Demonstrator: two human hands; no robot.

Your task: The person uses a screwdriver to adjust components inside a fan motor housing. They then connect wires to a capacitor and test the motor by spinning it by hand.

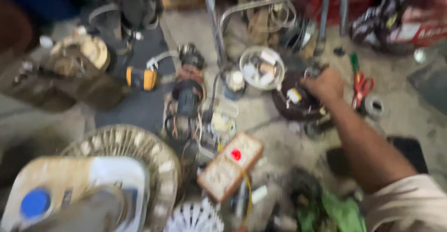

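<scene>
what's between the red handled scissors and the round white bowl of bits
The right hand, resting on a dark round part, in the head view.

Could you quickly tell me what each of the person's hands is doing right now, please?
Left hand: not in view.
Right hand: reaching onto the dark round motor part; blur hides whether it grips.

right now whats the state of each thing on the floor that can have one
right hand: reaching out, grip resting on the dark round part
dark round part: lying flat, wires on top
scissors: lying flat, blades too blurred to tell
white bowl: upright, small pieces inside
meter box: lying face up
motor: on its side, windings bare
</scene>
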